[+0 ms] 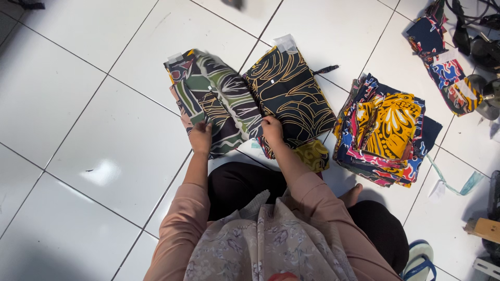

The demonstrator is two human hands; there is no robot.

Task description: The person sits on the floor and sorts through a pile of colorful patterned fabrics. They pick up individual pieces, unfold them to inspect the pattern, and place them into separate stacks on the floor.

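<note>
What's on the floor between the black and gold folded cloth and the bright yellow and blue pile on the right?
In the head view, only a narrow strip of bare white tile floor separates the black and gold cloth from the bright pile.

Two hands (200,136) (272,130), two folded cloths at centre (219,99) (289,91), one stack right (385,130), one sandal lower right (419,260).

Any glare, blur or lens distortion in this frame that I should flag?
Head view: a soft glare patch on the white floor tiles left of the left hand; the green patterned cloth shows slight motion blur; tile lines bow toward the edges, wide-angle distortion; the corners darken.
</note>
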